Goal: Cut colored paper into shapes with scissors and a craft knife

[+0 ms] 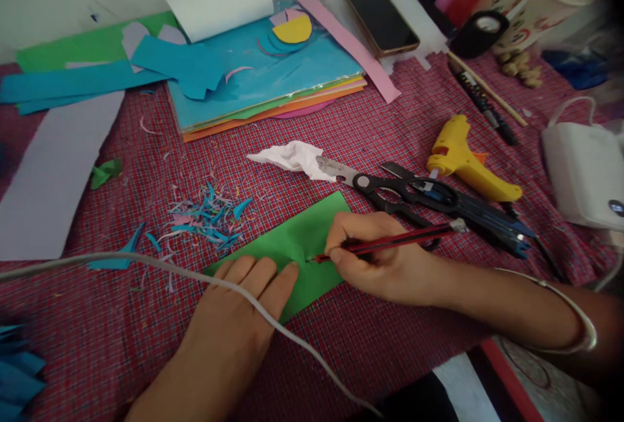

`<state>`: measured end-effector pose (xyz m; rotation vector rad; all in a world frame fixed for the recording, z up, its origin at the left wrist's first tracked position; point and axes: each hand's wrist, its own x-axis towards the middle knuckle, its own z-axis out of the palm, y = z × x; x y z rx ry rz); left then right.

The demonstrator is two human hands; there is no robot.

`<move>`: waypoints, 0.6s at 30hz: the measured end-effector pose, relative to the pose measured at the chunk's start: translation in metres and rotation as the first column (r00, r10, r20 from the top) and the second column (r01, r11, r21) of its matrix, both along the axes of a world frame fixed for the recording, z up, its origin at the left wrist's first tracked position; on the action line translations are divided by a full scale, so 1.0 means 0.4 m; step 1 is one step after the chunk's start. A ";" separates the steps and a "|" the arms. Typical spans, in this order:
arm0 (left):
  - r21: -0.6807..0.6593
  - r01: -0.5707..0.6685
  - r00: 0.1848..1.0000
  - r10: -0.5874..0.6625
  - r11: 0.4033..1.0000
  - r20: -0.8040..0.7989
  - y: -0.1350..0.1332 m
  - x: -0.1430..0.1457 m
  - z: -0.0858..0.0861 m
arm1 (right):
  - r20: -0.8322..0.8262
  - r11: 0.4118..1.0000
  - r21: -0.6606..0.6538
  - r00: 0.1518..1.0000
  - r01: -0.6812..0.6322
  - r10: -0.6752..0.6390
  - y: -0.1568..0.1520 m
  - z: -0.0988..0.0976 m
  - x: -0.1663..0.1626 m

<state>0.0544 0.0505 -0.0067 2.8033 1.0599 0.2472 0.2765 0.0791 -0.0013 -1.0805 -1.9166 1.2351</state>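
A strip of green paper [312, 285] lies aslant on the checked cloth in front of me. My left hand [244, 305] rests on its left part, fingers stretched out and pressing it down. In my right hand [375, 266] is a red and black pencil [400, 238], pinched between thumb and fingers, its tip at the paper near the middle. Just behind the right hand lie black-handled scissors [363, 183], their blades partly under a crumpled white tissue [295, 157].
A white cable [312, 348] crosses over my left hand. Paper scraps [209, 217] lie left of the green strip. Further back are stacked coloured sheets [263, 93] and a phone [383, 19]. A yellow glue gun [468, 162] and a white device [582, 171] are at right.
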 end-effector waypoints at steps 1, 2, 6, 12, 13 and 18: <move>-0.008 0.002 1.000 -0.002 1.000 -0.008 0.001 0.001 0.003 | 0.009 1.000 0.001 1.000 0.010 -0.010 0.001 0.000 -0.001; -0.013 0.004 1.000 -0.004 1.000 -0.014 0.001 0.002 0.005 | 0.014 1.000 0.003 1.000 0.024 -0.024 0.001 0.000 -0.001; 0.020 0.018 1.000 -0.018 1.000 0.012 0.003 0.002 0.006 | -0.016 0.997 -0.044 0.998 0.065 -0.066 0.001 -0.004 -0.003; 0.107 0.031 1.000 -0.031 0.994 -0.002 -0.002 0.000 -0.001 | -0.063 0.997 -0.069 0.997 0.035 -0.039 -0.002 -0.007 -0.005; 0.118 0.029 1.000 -0.029 0.993 -0.004 -0.003 0.000 -0.001 | -0.054 0.998 -0.054 0.998 0.024 -0.027 -0.002 -0.007 -0.004; 0.125 0.026 1.000 -0.026 0.992 -0.003 -0.006 0.001 0.000 | 0.002 0.999 -0.041 1.000 -0.013 0.013 -0.002 -0.007 -0.002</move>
